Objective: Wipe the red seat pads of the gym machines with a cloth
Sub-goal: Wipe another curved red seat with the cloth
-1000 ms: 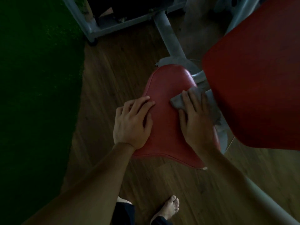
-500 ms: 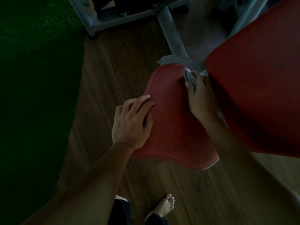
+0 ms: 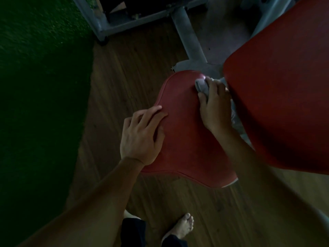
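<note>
Handling: we judge the cloth [image 3: 202, 86] soft and light. Our right hand [image 3: 215, 107] pins it wadded under curled fingers at the far edge of the seat pad [image 3: 187, 139] — firm, likely slick. Our left hand [image 3: 140, 136] rests flat on the pad's left rim, fingers spread. Beside us a red back pad [image 3: 284, 95] crowds the right hand — grey frame [image 3: 188, 32] just beyond.

place: gym, likely | red seat pad [image 3: 187, 131] | grey machine frame [image 3: 188, 36] | green turf [image 3: 35, 86]

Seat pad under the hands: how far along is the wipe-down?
Done: unclear; the dim light shows no wiped streaks on the seat pad. In hand: the right hand grips the cloth against the pad's far right corner, while the left hand rests on its left edge. Left: the larger red pad to the right has no cloth on it.
</note>
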`<state>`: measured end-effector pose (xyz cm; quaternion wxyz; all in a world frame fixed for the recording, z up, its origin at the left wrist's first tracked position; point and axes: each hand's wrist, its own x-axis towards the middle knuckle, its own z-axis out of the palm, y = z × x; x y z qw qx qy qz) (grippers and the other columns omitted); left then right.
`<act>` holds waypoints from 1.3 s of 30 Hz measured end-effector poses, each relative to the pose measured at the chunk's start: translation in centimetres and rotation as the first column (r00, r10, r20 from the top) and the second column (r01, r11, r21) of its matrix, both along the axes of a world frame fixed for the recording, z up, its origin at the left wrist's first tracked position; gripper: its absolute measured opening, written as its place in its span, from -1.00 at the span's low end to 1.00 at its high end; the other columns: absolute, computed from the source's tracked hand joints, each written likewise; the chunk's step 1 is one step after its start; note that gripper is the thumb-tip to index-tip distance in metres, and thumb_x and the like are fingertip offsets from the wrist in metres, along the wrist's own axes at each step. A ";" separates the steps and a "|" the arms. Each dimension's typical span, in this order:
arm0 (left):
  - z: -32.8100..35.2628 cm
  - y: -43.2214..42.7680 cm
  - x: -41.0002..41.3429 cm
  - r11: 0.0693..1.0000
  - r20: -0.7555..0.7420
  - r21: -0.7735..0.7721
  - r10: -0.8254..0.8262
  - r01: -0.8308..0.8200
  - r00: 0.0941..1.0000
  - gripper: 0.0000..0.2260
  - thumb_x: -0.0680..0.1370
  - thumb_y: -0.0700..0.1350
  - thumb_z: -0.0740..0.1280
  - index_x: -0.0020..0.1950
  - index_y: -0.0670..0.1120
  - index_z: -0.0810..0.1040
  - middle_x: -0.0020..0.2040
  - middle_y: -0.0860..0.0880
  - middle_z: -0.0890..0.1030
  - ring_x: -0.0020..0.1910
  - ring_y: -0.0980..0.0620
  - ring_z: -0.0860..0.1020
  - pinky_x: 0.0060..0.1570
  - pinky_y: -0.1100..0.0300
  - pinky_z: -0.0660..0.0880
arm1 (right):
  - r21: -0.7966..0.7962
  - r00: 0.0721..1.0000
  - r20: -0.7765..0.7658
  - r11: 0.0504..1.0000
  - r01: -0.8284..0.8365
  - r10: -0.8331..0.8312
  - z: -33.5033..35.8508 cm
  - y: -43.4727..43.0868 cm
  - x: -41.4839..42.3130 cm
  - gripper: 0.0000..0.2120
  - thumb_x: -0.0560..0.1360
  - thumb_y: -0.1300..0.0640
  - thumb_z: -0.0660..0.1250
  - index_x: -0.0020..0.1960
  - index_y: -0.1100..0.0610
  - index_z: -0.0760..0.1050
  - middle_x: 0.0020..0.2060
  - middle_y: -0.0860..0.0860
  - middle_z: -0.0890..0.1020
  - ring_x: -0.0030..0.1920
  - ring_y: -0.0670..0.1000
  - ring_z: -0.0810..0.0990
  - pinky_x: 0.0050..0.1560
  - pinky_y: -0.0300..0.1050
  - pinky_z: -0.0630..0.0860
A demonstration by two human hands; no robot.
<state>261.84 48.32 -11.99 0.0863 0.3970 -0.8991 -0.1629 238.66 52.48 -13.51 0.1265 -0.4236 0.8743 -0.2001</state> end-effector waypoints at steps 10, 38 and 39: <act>0.0 0.0 -0.1 1.000 0.027 -0.010 0.002 -0.002 1.000 -0.62 0.63 0.05 0.15 0.41 0.05 0.51 0.45 0.09 0.47 0.30 -0.01 0.44 0.17 0.02 0.37 | -0.124 0.998 0.049 0.992 -0.036 0.042 0.0 -0.5 -0.1 -0.61 0.61 0.02 0.23 0.39 0.15 0.43 0.39 0.08 0.47 0.42 0.10 0.41 0.42 0.07 0.36; -0.3 0.1 0.6 0.998 -0.085 -0.021 -0.065 0.063 0.994 -0.63 0.66 0.05 0.15 0.46 0.07 0.44 0.48 0.06 0.40 0.37 0.01 0.45 0.31 0.03 0.35 | 0.001 0.926 -0.377 1.000 -0.007 0.007 -0.5 13.0 8.1 -0.51 0.61 -0.33 0.03 0.48 -0.24 0.34 0.53 -0.02 0.29 0.48 0.15 0.32 0.43 0.25 0.23; -0.4 0.0 0.8 0.997 -0.090 -0.018 -0.082 0.081 0.993 -0.63 0.67 0.05 0.16 0.47 0.06 0.43 0.49 0.06 0.38 0.35 0.00 0.47 0.29 0.04 0.38 | -0.022 0.922 -0.388 1.000 -0.005 -0.004 -0.5 13.1 8.2 -0.52 0.60 -0.35 0.04 0.45 -0.24 0.38 0.51 -0.04 0.32 0.46 0.15 0.34 0.40 0.24 0.26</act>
